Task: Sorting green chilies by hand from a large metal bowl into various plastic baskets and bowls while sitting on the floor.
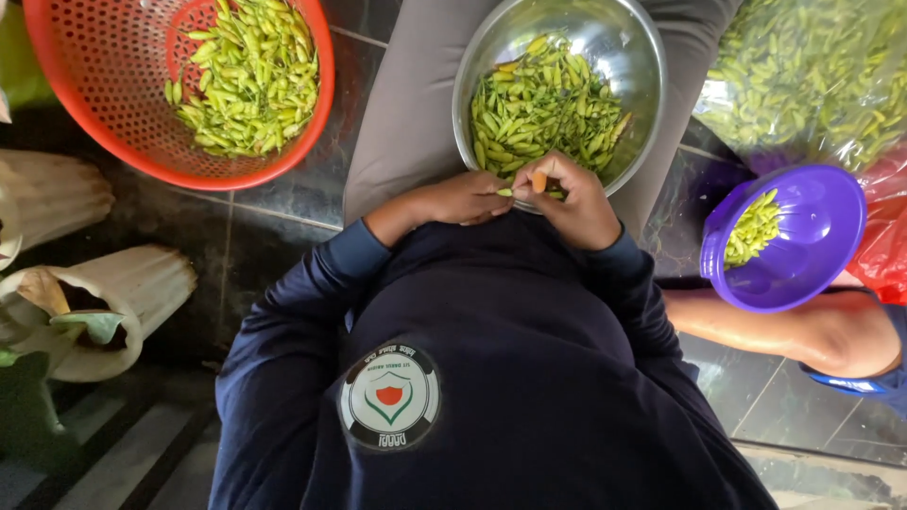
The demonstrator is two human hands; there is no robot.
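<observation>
Head view looks straight down on a steel bowl (624, 57) resting in the person's lap, half full of small green chillies (539, 109), and that bowl is our landmark. Right at its near rim both hands meet: the left hand (463, 200) is curled shut, fingertips pinching a single green chilli (505, 192), while the right hand (572, 203) is closed too, thumb and fingers gripping a small orange piece (539, 181) just beside that chilli, touching the rim of the bowl. Whether the orange piece is a stem or a chilli end, I cannot tell. Dark blue sleeves (321, 283) run back from the bowl toward the camera, with a round badge (389, 397) on the chest below. Well to the left of the bowl sits a red plastic colander (85, 113) holding more green chillies. To the right of the bowl, a purple bowl (812, 246) carries a small heap of them, and beyond it a clear plastic bag (812, 76) is packed with the same. Just under the purple bowl, another person's bare knee (831, 335) shows on the dark tiled floor (283, 198).
</observation>
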